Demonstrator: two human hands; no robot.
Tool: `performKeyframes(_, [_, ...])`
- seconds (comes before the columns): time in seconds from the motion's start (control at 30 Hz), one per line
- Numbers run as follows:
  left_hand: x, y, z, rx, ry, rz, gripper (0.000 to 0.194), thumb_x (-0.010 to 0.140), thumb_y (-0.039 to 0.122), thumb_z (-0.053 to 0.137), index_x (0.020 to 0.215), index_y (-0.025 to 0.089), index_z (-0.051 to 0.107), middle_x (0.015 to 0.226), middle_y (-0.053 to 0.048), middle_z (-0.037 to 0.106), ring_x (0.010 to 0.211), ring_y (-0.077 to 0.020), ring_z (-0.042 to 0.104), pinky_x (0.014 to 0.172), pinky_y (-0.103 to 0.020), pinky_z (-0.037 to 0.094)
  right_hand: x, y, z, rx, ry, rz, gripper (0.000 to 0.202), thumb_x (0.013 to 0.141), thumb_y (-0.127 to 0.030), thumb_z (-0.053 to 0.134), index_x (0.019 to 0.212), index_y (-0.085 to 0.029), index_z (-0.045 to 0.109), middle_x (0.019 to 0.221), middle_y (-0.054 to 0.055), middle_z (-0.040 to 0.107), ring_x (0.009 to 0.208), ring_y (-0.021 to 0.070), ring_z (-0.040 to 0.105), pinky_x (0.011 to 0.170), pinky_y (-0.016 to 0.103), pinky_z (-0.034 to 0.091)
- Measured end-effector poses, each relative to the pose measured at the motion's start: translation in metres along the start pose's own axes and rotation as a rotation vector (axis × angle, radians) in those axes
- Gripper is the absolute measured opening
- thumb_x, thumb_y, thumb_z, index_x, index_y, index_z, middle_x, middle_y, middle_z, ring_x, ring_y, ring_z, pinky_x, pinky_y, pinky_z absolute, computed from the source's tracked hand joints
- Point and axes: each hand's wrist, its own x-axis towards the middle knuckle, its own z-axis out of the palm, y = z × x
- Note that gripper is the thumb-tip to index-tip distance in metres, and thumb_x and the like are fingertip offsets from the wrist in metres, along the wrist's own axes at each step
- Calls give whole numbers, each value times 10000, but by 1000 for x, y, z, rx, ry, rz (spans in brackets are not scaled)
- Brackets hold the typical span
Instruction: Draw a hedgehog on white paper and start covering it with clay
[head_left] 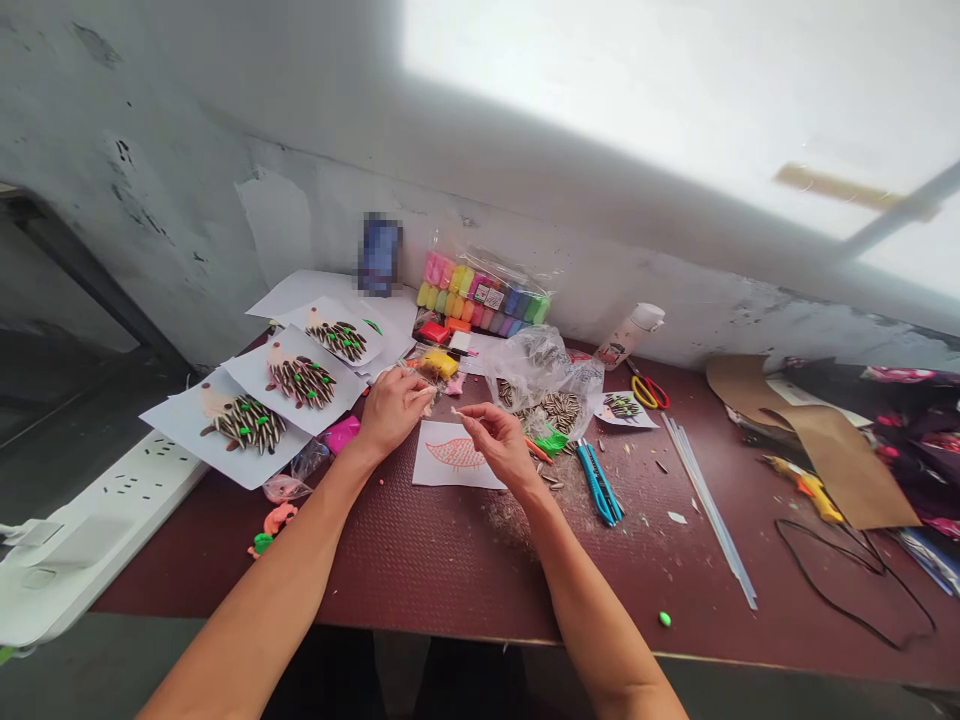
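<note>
My left hand [395, 412] is closed, with a bit of pale peach modelling clay [429, 405] showing at its fingertips. Close by, my right hand [496, 440] pinches a small whitish piece, apparently clay [454, 411], between thumb and finger. Below both hands lies a white paper card [425, 472] with an orange-red outline of a hedgehog-like body filled with short strokes. My right hand covers the card's right side. Packets of soft clay, including a yellow one [440, 362], lie just beyond my hands.
Finished hedgehog cards with seeds [255, 425] lie at left beside a power strip [97, 535]. Sunflower seeds [559, 410] in a plastic bag, a blue cutter [598, 485], scissors [649, 390], glue sticks [711, 510] and a glue gun [806, 487] lie to the right. A multicoloured clay pack [484, 292] leans at the wall.
</note>
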Motion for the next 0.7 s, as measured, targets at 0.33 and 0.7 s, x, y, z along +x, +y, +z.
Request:
performKeyframes(0.33, [-4, -1, 1, 399, 29, 25, 253, 956, 212, 500, 1059, 179, 729, 1050, -115, 663, 1017, -296, 574, 885, -411, 483, -3, 1, -1, -265, 61, -83, 199, 802, -392, 671, 770, -197, 646, 733, -18, 608, 622, 108, 477, 615, 234, 408])
performKeyframes(0.7, [-8, 3, 6, 380, -77, 146, 270, 868, 139, 586, 1082, 183, 745, 1133, -120, 669, 1064, -297, 582, 895, -425, 481, -4, 6, 0, -415, 117, -145, 157, 799, -301, 642, 713, -205, 552, 698, -39, 559, 589, 105, 476, 597, 234, 378])
